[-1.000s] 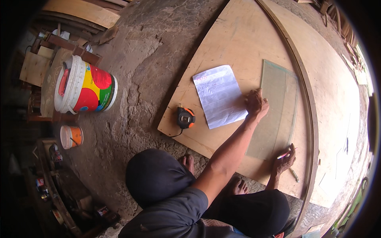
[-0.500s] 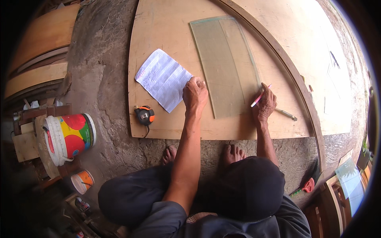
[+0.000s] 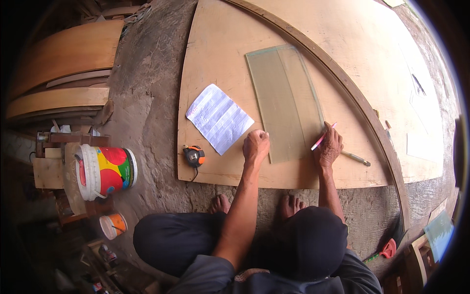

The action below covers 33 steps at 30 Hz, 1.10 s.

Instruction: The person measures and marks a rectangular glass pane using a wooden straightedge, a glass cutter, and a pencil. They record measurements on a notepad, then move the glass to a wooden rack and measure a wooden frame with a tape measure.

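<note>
My left hand [image 3: 256, 146] is closed, fingers curled in, just below the right corner of a creased white sheet of paper [image 3: 220, 119] with handwriting. Whatever it holds, if anything, is hidden. To its right lies a greenish glass pane [image 3: 281, 108] with a line running along its length. My right hand [image 3: 331, 148] grips a pink and white pen [image 3: 324, 136] at the pane's near right edge. Beside that hand, a slim metal-ended tool [image 3: 356, 158] rests on the plywood board [image 3: 225, 169], its other end hidden by the hand.
A black and orange tape measure [image 3: 194, 156] sits at the board's left corner. A long wooden strip [image 3: 338, 73] crosses the board. Paint buckets [image 3: 108, 171] and stacked wood [image 3: 68, 59] stand left. A red-headed tool [image 3: 388, 248] lies on the floor at right.
My left hand has drawn back toward me from the paper's right corner. The right hand stays by the pane with the pen. The whole view has shifted.
</note>
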Available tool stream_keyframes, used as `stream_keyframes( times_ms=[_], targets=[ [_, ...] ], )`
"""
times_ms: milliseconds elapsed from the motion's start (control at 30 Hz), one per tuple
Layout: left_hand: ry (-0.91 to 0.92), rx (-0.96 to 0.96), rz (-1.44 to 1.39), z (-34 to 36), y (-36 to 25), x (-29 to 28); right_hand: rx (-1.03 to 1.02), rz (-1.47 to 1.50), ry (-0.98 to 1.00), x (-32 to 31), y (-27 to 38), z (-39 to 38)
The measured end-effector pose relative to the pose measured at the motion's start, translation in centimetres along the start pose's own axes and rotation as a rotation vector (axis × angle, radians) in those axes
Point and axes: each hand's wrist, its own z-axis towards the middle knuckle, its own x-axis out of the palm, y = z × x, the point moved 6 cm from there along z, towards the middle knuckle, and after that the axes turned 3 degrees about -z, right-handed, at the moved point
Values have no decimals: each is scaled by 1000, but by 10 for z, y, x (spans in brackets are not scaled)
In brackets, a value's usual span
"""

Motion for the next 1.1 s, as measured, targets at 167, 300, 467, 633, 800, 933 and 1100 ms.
stream_keyframes(
  times_ms=[167,300,467,633,800,933,1100],
  targets=[
    [-189,142,-137,39,-22,-14,-20,40,-35,-7,4,0],
    [-208,165,-201,116,-46,-20,-35,49,-40,-11,10,1],
    [-184,168,-266,171,-36,2,-47,35,-78,-16,15,2],
    [-194,255,-215,168,-33,8,-22,12,-35,-15,14,2],
    [-190,240,-2,155,-45,1,-50,21,-50,-14,12,1],
    [-244,264,-34,149,-49,-1,-36,-18,-67,-19,16,3],
    [-263,288,31,155,-44,1,-61,35,-132,-57,14,11]
  ],
)
